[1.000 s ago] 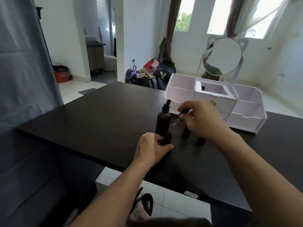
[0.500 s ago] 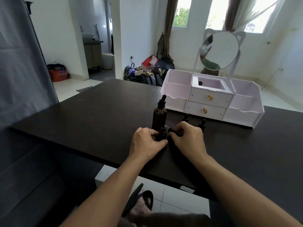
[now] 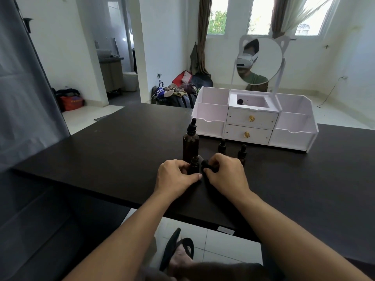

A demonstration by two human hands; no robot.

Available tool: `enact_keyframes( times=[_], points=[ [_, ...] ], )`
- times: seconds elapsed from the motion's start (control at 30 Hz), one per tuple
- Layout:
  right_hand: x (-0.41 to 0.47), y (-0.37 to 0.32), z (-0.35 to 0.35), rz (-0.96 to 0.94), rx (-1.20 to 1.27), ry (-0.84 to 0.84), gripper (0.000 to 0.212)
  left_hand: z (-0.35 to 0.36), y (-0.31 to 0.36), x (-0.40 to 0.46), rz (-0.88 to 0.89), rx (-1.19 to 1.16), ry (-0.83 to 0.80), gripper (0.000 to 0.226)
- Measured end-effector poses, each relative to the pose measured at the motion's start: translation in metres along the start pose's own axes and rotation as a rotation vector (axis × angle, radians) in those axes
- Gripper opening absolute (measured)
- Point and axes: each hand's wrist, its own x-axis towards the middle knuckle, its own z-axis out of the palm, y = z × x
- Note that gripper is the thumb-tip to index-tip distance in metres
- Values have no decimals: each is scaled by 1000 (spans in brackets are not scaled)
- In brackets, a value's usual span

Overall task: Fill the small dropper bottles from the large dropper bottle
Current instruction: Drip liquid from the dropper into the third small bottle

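Left hand [image 3: 176, 176]: grip wrapped round small bottle [image 3: 194, 165], upright on table [image 3: 121, 151], open neck up, just before large bottle [image 3: 190, 144]. Right hand [image 3: 225, 175]: grip pinching dropper cap [image 3: 207, 164], lying tilted, touching beside neck. We judge right hand nearer; cap must swing upright over neck

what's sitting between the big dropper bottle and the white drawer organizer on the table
Nothing: in the head view, the strip of black table between the large dropper bottle and the white organizer is bare.
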Motion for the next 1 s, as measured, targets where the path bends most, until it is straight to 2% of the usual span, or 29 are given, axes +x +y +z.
enact_keyframes(
  times=[0.17, 0.37, 0.5, 0.6, 0.7, 1.0],
  points=[
    [-4, 3, -2, -10, 94, 28, 14, -1, -2, 1, -16, -34, -21, 29],
    [32, -21, -23, -35, 328, 208, 10, -1, -2, 3, -34, -56, -64, 24],
    [75, -46, -36, -40, 420, 26, 37, -1, -2, 2, -39, -62, -66, 24],
    [90, -53, -32, -70, 365, -96, 37, -2, -2, 2, -35, -55, -60, 24],
    [95, -55, -24, -97, 331, -55, 23, -1, -2, 2, -43, -57, -69, 22],
    [99, -56, -16, -46, 406, -10, 23, 2, -4, 4, -51, -46, -44, 31]
  ],
)
